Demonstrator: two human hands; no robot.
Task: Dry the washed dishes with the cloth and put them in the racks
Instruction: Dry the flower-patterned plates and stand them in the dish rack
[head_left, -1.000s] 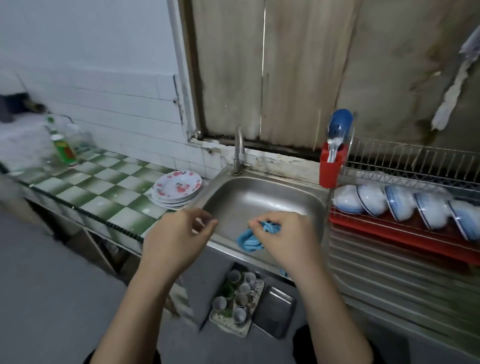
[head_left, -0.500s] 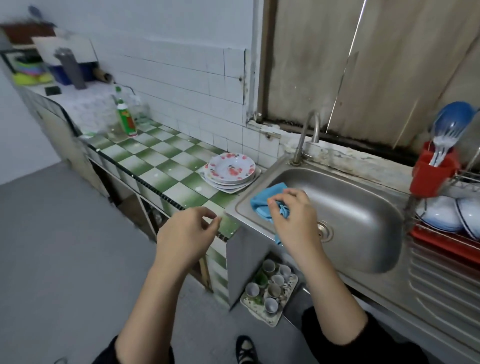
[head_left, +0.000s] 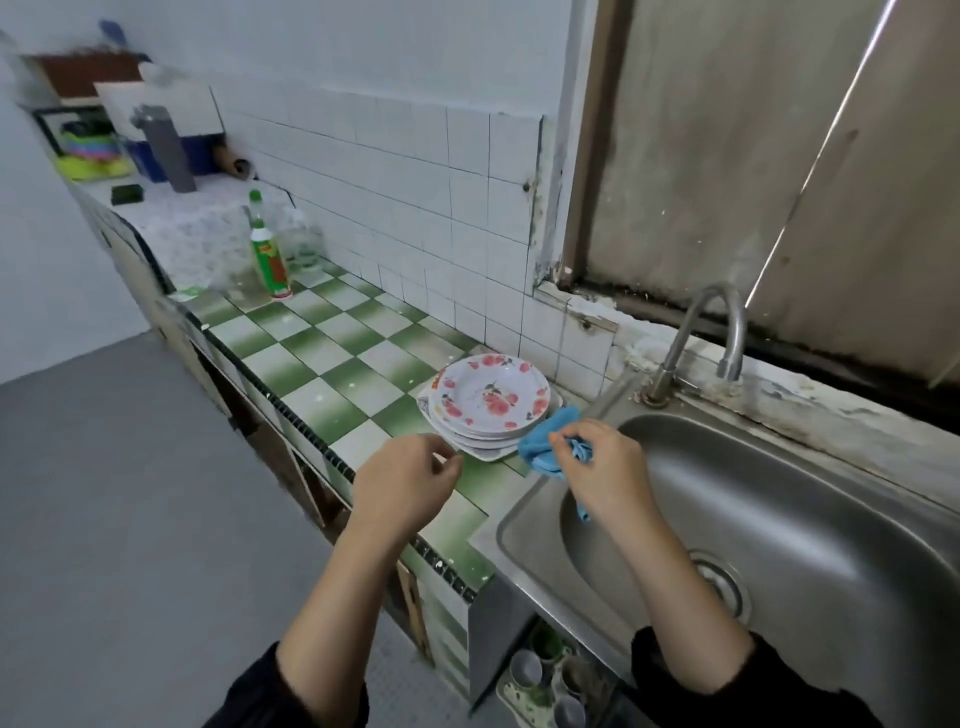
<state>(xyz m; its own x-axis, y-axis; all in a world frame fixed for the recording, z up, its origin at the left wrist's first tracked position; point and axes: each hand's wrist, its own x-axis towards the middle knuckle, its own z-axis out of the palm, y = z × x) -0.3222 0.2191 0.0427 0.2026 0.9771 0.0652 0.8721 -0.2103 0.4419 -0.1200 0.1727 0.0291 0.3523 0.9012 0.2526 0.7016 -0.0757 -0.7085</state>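
Shows a stack of flowered plates (head_left: 491, 400) on the green-checked table (head_left: 322, 364), just ahead of both hands, nearest the empty, loosely curled left hand (head_left: 405, 483), with the right hand (head_left: 605, 470) pinching a bunched blue cloth (head_left: 543, 449) just beside the stack at the sink (head_left: 498, 525) corner.

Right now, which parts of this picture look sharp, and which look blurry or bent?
Head view: plate stack and cloth fairly crisp; far shelf clutter smeared; wall tiles bow from the wide lens; soft sheen on the sink.
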